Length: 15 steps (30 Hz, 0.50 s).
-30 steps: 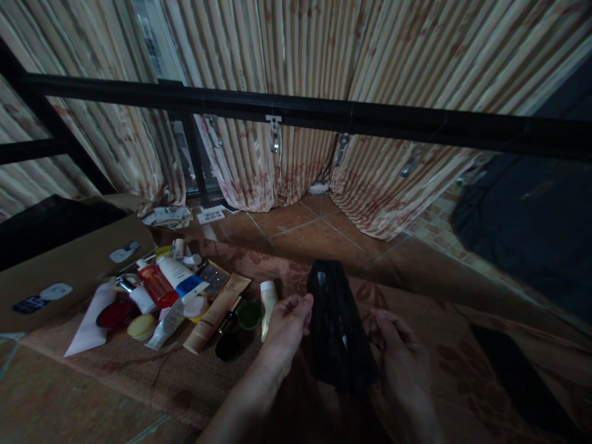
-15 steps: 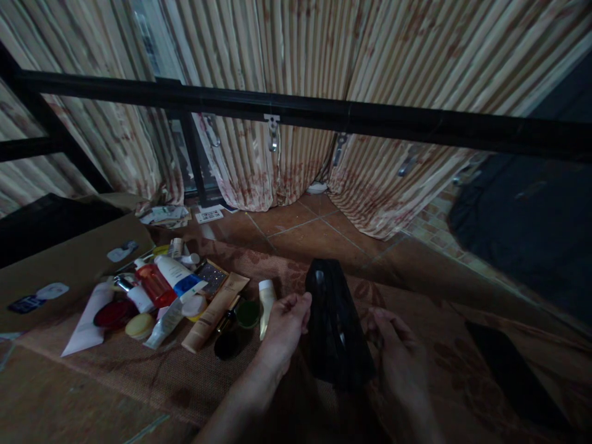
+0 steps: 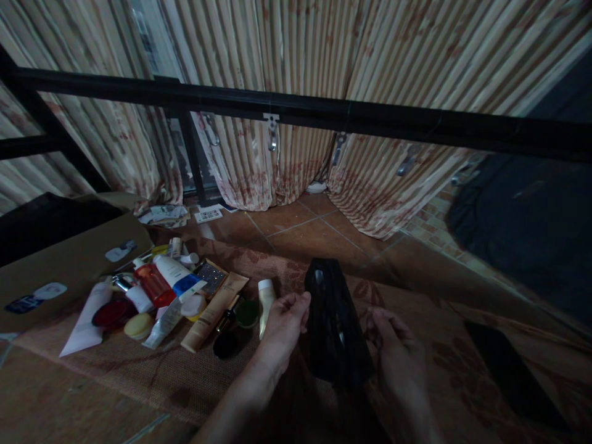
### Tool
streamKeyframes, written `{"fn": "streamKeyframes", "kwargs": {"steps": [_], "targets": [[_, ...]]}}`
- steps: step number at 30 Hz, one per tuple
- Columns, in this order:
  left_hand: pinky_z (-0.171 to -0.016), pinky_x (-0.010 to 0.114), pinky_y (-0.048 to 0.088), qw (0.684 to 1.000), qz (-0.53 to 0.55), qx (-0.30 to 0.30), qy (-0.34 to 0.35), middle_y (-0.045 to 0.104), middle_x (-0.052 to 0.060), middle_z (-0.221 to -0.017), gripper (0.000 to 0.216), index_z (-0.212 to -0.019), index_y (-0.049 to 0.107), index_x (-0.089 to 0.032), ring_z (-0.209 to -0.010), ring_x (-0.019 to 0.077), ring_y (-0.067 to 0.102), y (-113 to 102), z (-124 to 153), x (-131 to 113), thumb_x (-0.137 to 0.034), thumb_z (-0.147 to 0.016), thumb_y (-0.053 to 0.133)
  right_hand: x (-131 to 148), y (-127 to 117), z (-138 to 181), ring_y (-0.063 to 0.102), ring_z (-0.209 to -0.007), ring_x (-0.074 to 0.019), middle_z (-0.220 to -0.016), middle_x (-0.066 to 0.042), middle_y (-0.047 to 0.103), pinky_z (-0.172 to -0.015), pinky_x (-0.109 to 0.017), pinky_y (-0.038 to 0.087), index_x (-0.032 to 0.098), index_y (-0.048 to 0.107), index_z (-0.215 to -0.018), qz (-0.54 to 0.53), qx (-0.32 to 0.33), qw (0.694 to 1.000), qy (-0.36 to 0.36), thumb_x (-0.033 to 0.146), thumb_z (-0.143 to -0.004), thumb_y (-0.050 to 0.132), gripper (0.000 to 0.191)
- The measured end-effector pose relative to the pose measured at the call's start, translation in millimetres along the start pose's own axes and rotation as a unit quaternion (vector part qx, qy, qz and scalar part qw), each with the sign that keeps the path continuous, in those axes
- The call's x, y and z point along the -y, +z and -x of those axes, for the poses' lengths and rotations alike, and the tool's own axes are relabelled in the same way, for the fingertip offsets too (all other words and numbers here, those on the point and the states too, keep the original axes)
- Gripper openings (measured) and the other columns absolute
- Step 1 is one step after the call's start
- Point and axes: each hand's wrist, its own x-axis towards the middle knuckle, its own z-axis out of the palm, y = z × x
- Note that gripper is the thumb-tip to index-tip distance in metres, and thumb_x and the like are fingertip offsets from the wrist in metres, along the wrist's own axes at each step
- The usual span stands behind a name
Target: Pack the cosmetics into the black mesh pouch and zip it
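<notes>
A black pouch lies on the patterned cloth, its opening running lengthwise along the top. My left hand pinches its left side between thumb and fingers. At the opposite side my right hand is closed in a pinch on the edge; the dim light blurs the exact grip. Dark shadow hides the pouch's inside. Just left of my left hand lie a pale tube with a white cap, a round green-topped container, a round black lid and a tan tube.
More cosmetics crowd the left, among them a red bottle, a white-and-blue tube and a pink tube. A cardboard box stands behind them. A flat black object lies right. A dark rail crosses before curtains.
The view has shifted very slightly. Both hands stay at the sides of the pouch, with the pouch in the same place.
</notes>
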Motion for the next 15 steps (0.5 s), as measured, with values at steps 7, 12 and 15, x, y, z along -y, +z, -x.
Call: {"fn": "streamKeyframes", "kwargs": {"steps": [7,12,15], "targets": [[-0.045,0.02,0.03,1.0,-0.007,-0.003,0.011,0.041,-0.005,-0.05,0.042,-0.054,0.046,-0.018,-0.045,0.0062,0.033,-0.8,-0.6,-1.2,-0.052,-0.069,0.065,4.5,0.1,3.0,0.043,-0.054,-0.0101,-0.056,0.004,0.049,-0.051,-0.023,0.034,0.019,0.06,-0.066,0.013,-0.012,1.0,-0.01,0.05,-0.067,0.071,0.033],[-0.046,0.02,0.032,1.0,-0.011,-0.003,0.003,0.04,-0.005,-0.05,0.039,-0.054,0.045,-0.018,-0.046,0.0068,0.035,-0.7,0.3,-2.4,-0.048,-0.072,0.064,6.8,0.8,3.6,0.043,-0.052,-0.0101,-0.055,0.004,0.05,-0.05,-0.023,0.035,0.019,0.06,-0.064,0.019,-0.02,1.0,-0.012,0.05,-0.067,0.071,0.033],[-0.046,0.019,0.031,1.0,-0.004,-0.003,-0.002,0.04,-0.005,-0.05,0.04,-0.054,0.045,-0.018,-0.047,0.0066,0.034,-0.4,0.8,-3.2,-0.048,-0.071,0.065,4.9,1.5,1.9,0.044,-0.053,-0.0104,-0.055,0.004,0.05,-0.052,-0.024,0.035,0.019,0.059,-0.063,0.003,-0.015,1.0,-0.008,0.049,-0.065,0.072,0.033]]}}
